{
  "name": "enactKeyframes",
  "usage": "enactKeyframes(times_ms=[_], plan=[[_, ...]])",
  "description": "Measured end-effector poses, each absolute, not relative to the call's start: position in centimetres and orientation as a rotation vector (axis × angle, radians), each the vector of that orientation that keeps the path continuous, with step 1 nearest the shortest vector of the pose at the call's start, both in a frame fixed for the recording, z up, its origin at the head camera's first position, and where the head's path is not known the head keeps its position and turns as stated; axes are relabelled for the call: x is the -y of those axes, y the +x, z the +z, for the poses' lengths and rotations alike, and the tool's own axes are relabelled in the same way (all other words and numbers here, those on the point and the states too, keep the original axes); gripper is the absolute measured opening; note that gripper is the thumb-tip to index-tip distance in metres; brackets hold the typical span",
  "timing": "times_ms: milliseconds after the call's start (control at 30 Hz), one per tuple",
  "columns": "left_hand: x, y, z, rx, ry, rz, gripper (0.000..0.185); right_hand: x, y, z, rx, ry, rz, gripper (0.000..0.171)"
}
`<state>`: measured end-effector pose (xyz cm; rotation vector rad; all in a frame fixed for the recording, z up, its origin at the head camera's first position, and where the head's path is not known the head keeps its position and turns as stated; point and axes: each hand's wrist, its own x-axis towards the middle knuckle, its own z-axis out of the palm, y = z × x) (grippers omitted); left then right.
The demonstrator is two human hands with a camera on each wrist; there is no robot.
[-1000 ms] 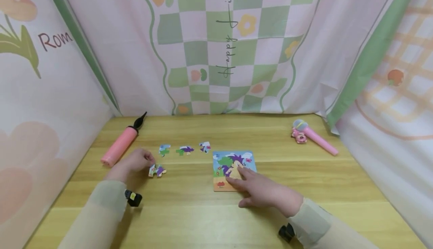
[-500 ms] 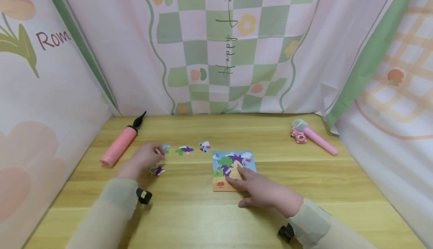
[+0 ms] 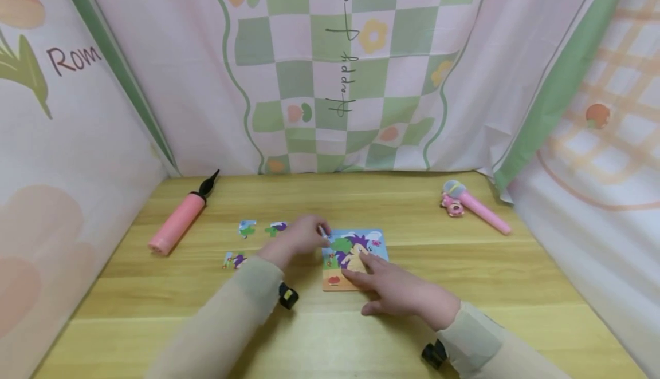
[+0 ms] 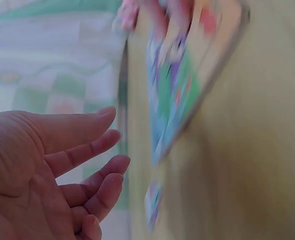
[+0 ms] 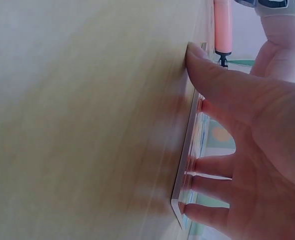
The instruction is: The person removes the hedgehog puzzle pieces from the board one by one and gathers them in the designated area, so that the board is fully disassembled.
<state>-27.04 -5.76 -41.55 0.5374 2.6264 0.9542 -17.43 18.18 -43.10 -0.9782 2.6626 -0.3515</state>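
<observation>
The puzzle board (image 3: 354, 259) lies at the frame's center on the table (image 3: 464, 287), pinned flat by the right hand (image 3: 397, 290) with spread fingers. The left hand (image 3: 301, 235), at the board's upper-left corner, seems to pinch a small piece; its grip is blurred. Loose pieces (image 3: 247, 229) wait left.

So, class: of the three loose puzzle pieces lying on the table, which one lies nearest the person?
The piece at the bottom left, alone in front of the other two, which lie side by side farther back.

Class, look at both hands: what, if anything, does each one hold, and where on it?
Left hand pinches a small puzzle piece by its edge. Right hand grips nothing; its straight fingers press the puzzle board.
</observation>
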Motion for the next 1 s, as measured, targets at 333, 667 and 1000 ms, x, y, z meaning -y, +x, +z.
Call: enactKeyframes(times_ms=[333,667,1000], plan=[[1.4,-25.0,-43.0,-2.645,0.622,0.783,0.014,-18.2,-17.5,-43.4,-2.685,-1.016,-0.323,0.077],[1.0,-24.9,-44.4,-2.587,0.592,0.864,0.018,-18.3,-17.4,-43.3,-2.684,-1.009,-0.328,0.077],[1.0,-25.2,-44.7,-2.584,0.603,0.863,0.018,-18.6,-17.2,-43.4,-2.646,-0.994,-0.444,0.077]])
